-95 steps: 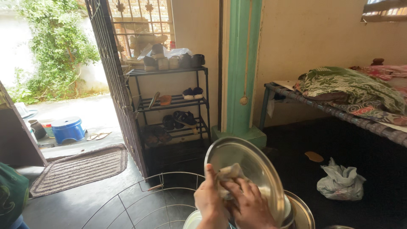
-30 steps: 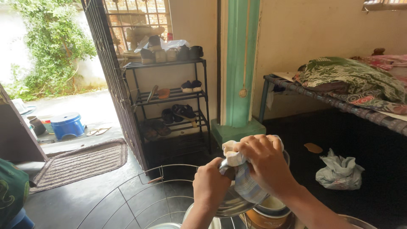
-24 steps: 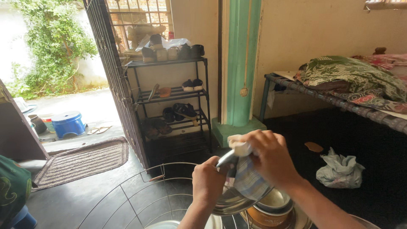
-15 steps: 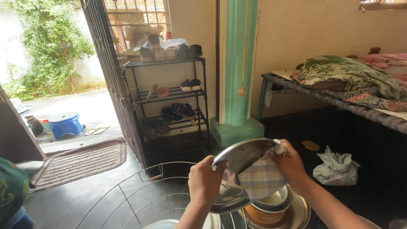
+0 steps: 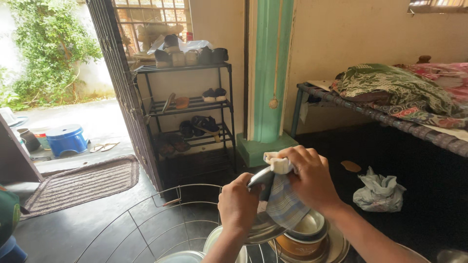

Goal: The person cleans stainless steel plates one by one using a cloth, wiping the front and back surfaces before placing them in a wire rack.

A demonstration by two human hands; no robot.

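Two hands entered, both mine, working above the wire basket [image 5: 146,229], my landmark. Item one: steel plate [image 5: 261,226], held tilted on edge over the basket's right side, its upper rim rising toward the shoe rack [image 5: 187,112] beyond. Item two: left hand [image 5: 237,207], closed on the plate's near-left edge, fingers wrapped over the rim. Item three: right hand [image 5: 312,180], closed around a checked cloth [image 5: 282,202], pressing it to the plate's upper rim; the cloth hangs down the plate's right face. The right hand sits higher and farther from the basket than the left. Item four: stacked steel bowls [image 5: 307,234], right of the basket, directly below the plate. How much of the plate's face the cloth covers I cannot quite tell.
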